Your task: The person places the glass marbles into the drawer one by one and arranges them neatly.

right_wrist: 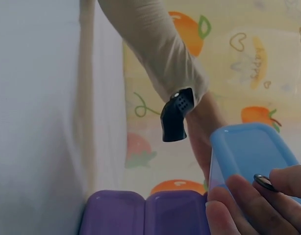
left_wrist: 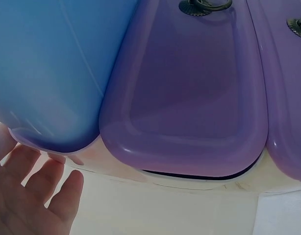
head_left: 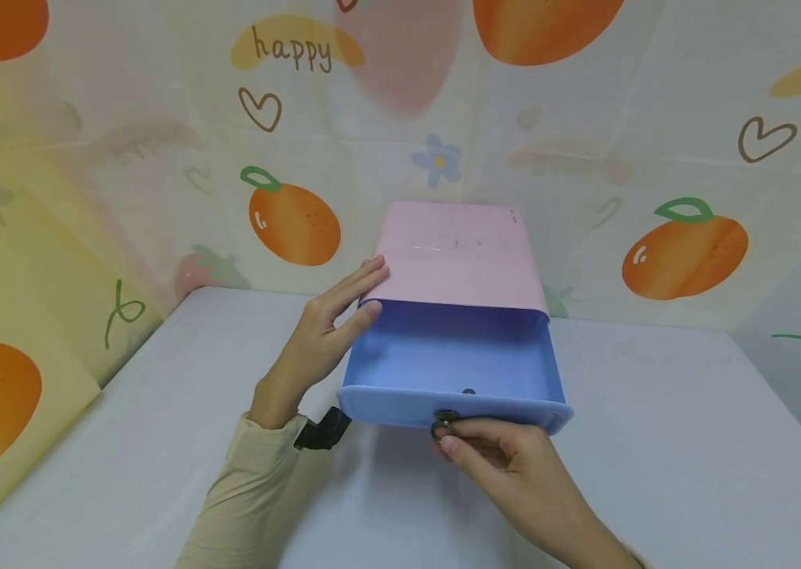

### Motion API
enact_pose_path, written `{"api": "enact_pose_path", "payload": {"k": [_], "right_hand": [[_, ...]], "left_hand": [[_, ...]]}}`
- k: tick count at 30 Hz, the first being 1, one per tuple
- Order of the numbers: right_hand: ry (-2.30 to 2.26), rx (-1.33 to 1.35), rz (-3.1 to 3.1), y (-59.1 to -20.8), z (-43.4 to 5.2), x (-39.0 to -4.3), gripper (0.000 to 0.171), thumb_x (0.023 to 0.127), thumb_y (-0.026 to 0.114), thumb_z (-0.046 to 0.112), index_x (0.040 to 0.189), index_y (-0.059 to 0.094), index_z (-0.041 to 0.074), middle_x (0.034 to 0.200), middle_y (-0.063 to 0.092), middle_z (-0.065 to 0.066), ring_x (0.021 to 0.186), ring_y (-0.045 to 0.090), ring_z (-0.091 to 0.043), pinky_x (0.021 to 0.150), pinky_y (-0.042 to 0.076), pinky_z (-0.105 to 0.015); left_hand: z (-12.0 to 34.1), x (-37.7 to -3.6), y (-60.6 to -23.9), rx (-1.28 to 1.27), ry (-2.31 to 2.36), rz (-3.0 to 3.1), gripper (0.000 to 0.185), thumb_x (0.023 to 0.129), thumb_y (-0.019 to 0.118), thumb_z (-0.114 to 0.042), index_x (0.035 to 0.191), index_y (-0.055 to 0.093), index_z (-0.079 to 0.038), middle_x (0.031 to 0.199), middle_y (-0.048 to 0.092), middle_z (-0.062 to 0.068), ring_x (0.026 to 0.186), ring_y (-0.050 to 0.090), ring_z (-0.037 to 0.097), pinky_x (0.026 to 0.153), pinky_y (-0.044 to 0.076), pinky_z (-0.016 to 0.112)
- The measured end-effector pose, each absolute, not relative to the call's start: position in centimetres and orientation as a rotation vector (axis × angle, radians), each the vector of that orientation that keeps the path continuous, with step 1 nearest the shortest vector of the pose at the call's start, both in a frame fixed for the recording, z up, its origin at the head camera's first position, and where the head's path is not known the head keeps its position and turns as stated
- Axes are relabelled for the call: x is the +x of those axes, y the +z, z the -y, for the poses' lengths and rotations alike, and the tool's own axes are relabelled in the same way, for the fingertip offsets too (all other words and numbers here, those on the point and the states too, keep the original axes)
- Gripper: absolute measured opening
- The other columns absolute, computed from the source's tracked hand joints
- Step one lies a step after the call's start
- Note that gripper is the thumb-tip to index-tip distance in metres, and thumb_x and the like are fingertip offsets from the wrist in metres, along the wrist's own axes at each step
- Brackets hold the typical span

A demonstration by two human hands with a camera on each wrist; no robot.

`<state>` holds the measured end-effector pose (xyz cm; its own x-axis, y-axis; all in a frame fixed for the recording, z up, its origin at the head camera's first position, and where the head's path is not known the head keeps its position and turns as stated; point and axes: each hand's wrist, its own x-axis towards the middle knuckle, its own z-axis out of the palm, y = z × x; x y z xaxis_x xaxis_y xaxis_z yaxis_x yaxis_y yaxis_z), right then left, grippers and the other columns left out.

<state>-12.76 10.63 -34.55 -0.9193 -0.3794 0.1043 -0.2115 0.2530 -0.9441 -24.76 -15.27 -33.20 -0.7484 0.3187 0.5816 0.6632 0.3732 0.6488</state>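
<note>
My right hand (head_left: 507, 458) pinches the knob (head_left: 445, 416) of the blue drawer (head_left: 453, 371), pulled far out; my left hand (head_left: 329, 332) lies flat against the pink case (head_left: 460, 253). Pulled further, I judge the drawer could drop onto the desk (head_left: 656, 442).

You are working in a small staged corner, more a home-style recording booth than a real room. A cloth backdrop (head_left: 585, 142) printed with oranges, hearts, flowers and the word "happy" hangs behind and wraps round both sides, shutting out whatever lies beyond. In front of you a plain pale tabletop (head_left: 692, 442) carries only a little plastic drawer chest (head_left: 459, 316) in pink, blue and purple, the kind kept on a desk at home.
</note>
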Motion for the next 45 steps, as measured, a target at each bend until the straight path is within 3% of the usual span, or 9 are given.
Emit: {"api": "enact_pose_path", "payload": {"k": [7, 12, 24, 31, 45], "right_hand": [[-1.745, -0.555, -2.379, -34.6, -10.7, -12.9, 0.031, 0.096, 0.064, 0.033, 0.111, 0.073, 0.007, 0.110, 0.076, -0.005, 0.099, 0.072, -0.008, 0.085, 0.057, -0.019], [-1.748, -0.559, -2.361, -34.7, -10.7, -13.1, 0.033, 0.097, 0.064, 0.031, 0.113, 0.072, 0.003, 0.111, 0.076, -0.006, 0.100, 0.072, -0.008, 0.086, 0.058, -0.020], [-1.737, -0.607, -2.400, -34.7, -10.9, -13.4, 0.031, 0.098, 0.062, 0.031, 0.114, 0.072, 0.007, 0.111, 0.076, -0.006, 0.102, 0.072, -0.008, 0.086, 0.057, -0.019], [-1.761, -0.640, -2.378, -34.8, -11.0, -13.8, 0.033, 0.099, 0.060, 0.029, 0.119, 0.069, 0.004, 0.116, 0.074, -0.010, 0.108, 0.071, -0.018, 0.089, 0.057, -0.021], [-1.801, -0.774, -2.442, -35.4, -11.1, -14.4, 0.028, 0.100, 0.060, 0.020, 0.120, 0.069, 0.004, 0.116, 0.074, -0.008, 0.107, 0.071, -0.011, 0.089, 0.057, -0.020]], "left_hand": [[15.2, -24.8, -33.2, -0.858, -1.349, 2.264, 0.042, 0.104, 0.049, -0.020, 0.146, 0.052, -0.016, 0.157, 0.042, -0.003, 0.149, 0.033, 0.010, 0.120, 0.034, 0.039], [15.3, -24.8, -33.2, -0.881, -1.376, 2.244, 0.041, 0.105, 0.045, -0.015, 0.145, 0.051, -0.013, 0.157, 0.042, -0.002, 0.149, 0.033, 0.011, 0.121, 0.031, 0.034], [15.4, -25.1, -33.2, -0.884, -1.378, 2.260, 0.041, 0.107, 0.041, -0.021, 0.146, 0.051, -0.015, 0.157, 0.041, -0.005, 0.149, 0.032, 0.008, 0.123, 0.028, 0.031], [15.4, -25.0, -33.2, -0.883, -1.390, 2.260, 0.041, 0.106, 0.042, -0.017, 0.146, 0.051, -0.014, 0.157, 0.042, -0.004, 0.149, 0.032, 0.008, 0.122, 0.029, 0.032], [15.7, -25.0, -32.9, -0.906, -1.534, 2.250, 0.040, 0.107, 0.042, -0.016, 0.145, 0.051, -0.012, 0.156, 0.044, -0.002, 0.149, 0.031, 0.007, 0.122, 0.029, 0.027]]}}
